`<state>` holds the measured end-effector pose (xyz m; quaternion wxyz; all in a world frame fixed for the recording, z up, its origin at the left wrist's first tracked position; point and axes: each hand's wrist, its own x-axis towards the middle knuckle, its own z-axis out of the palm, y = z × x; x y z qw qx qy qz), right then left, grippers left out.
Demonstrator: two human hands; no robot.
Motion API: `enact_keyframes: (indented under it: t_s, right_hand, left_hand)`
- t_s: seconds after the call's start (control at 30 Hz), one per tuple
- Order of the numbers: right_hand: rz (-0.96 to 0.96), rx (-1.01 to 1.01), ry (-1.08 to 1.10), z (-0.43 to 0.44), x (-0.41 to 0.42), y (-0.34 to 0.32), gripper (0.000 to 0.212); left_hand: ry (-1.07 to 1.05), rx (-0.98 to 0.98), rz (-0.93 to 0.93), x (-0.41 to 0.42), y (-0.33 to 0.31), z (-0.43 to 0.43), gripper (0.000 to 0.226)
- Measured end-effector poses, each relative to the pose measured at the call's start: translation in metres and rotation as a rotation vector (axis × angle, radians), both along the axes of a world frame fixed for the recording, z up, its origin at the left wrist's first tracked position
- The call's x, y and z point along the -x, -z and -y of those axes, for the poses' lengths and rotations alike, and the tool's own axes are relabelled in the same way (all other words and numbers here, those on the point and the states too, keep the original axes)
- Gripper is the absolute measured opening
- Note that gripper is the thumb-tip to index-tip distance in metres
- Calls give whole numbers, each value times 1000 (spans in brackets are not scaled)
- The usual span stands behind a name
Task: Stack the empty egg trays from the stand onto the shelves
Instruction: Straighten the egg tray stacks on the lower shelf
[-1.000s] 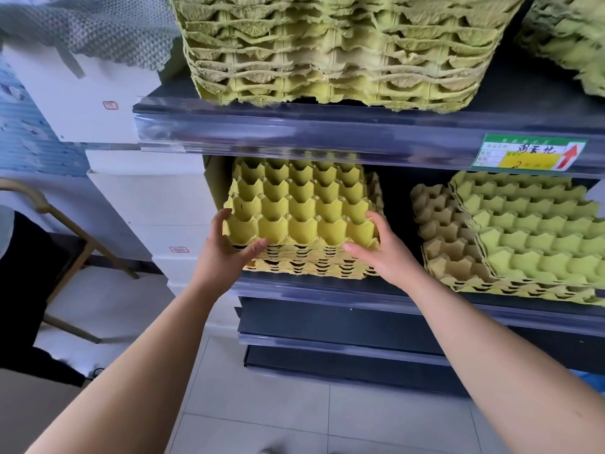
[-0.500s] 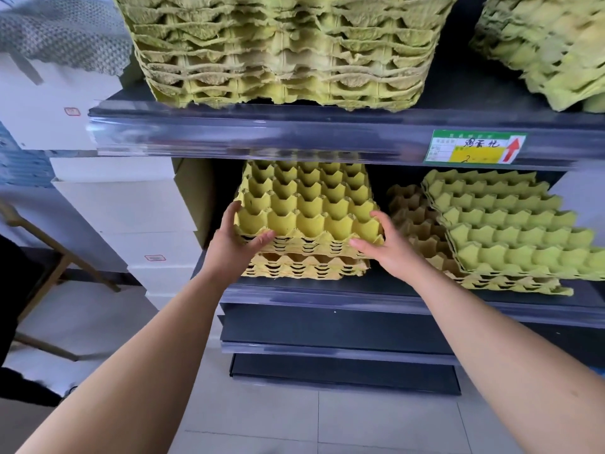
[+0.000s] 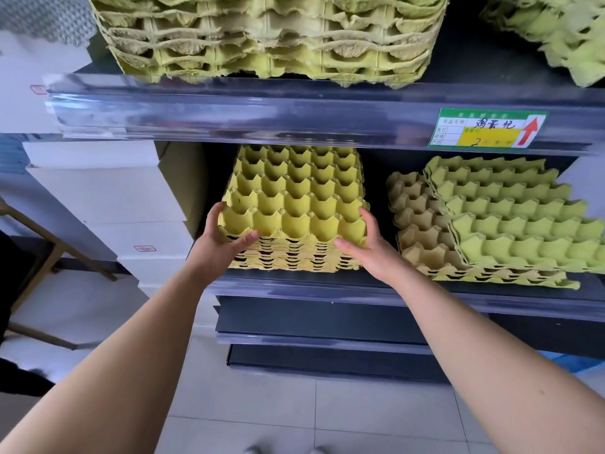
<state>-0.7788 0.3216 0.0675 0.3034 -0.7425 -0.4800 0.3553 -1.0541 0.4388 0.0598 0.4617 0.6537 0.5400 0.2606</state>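
A stack of yellow egg trays (image 3: 294, 204) sits on the middle shelf (image 3: 327, 291), near its left end. My left hand (image 3: 222, 244) grips the stack's front left corner, thumb under the top tray's front edge and fingers along its left side. My right hand (image 3: 370, 247) holds the front right corner the same way, thumb across the front and fingers up the right side. The top tray lies slightly tilted up at the front over the trays below. Its cups hold nothing.
A second, skewed pile of yellow-green trays (image 3: 491, 217) lies to the right on the same shelf. The upper shelf (image 3: 294, 109) carries tall tray stacks (image 3: 268, 37) and a price label (image 3: 484, 127). White boxes (image 3: 108, 194) stand to the left, tiled floor below.
The view has moved closer to the shelf. Both hands stay on the front corners of the yellow stack, and the top tray has settled lower onto the trays beneath.
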Motion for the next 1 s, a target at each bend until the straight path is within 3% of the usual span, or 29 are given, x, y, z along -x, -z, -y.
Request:
enact_keyframes:
  t_s: [0.17,0.37,0.5,0.63,0.77,1.0]
  right_hand:
    - [-133,-60,46,4,2,5,83]
    - [-122,-117,105,5,7,2,64]
    - [-62,-39,99,7,5,9,67]
    - [-160,-33,114,8,5,13,66]
    - [-194,-113,134,6,5,13,50]
    - [-197,-201,202,2,6,2,71]
  left_hand:
    - [-20,21,84,0,7,2,101]
    - [-42,-4,173,-4,6,5,93]
    - [-22,26,177,0,7,6,96]
    - [-9,56,149,4,8,5,103]
    - [-42,32,183,2,10,4,99]
    - [-63,-39,259,-2,-7,5,83]
